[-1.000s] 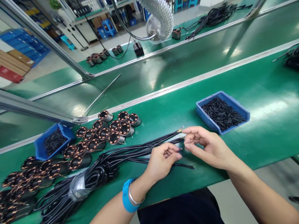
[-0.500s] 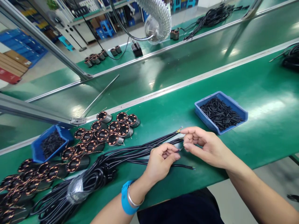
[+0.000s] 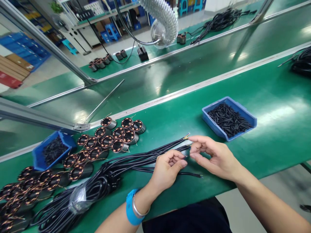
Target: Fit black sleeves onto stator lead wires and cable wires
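My left hand [image 3: 169, 168] is closed round the end of a black cable, whose small wire tips poke out past the thumb. Just right of it, my right hand [image 3: 211, 155] has thumb and fingertips bent together at those tips; anything between them is too small to make out. Behind the hands, stripped cable ends [image 3: 186, 137] show yellow and other thin wires. The bundle of black cables [image 3: 97, 186], wrapped in clear plastic, runs left from my left hand. One loose cable end [image 3: 194, 175] lies below the hands.
A blue bin [image 3: 254, 121] of short black tubes stands behind my right hand. Another blue bin [image 3: 39, 158] is at the left, beside many copper-wound stators [image 3: 119, 145]. A metal frame [image 3: 80, 126] borders the green table [image 3: 274, 139]. More black cable [image 3: 301, 66] lies far right.
My right hand has shifted very slightly left and down at the wire tips. My left hand keeps its grip in nearly the same place.
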`<state>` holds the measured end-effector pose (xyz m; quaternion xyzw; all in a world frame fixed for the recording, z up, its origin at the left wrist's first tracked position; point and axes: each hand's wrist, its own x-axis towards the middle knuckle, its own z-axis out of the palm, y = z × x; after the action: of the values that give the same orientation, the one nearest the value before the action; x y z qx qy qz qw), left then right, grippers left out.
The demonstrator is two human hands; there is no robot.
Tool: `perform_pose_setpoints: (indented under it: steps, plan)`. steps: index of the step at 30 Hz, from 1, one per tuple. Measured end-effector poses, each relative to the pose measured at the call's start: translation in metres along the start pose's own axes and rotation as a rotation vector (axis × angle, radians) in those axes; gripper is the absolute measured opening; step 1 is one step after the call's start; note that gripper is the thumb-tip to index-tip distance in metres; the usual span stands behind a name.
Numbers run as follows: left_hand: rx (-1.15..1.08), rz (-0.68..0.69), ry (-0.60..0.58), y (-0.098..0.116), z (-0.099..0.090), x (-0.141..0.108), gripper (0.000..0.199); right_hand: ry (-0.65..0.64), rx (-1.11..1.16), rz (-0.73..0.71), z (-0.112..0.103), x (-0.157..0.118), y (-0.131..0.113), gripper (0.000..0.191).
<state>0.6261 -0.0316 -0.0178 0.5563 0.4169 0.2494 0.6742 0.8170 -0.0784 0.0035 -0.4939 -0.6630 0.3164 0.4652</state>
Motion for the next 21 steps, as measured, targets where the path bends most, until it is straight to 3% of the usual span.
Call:
perform_pose_setpoints:
  steps: [10,21]
  plan:
    - [-0.015,0.000,-0.001,0.001,0.001,-0.001,0.023,-0.008,0.065,0.056,-0.002,0.001,-0.003,0.038]
    - [-0.025,0.017,-0.033,-0.004,-0.003,0.000,0.024,-0.060,-0.171,-0.147,0.008,0.001,0.007,0.037]
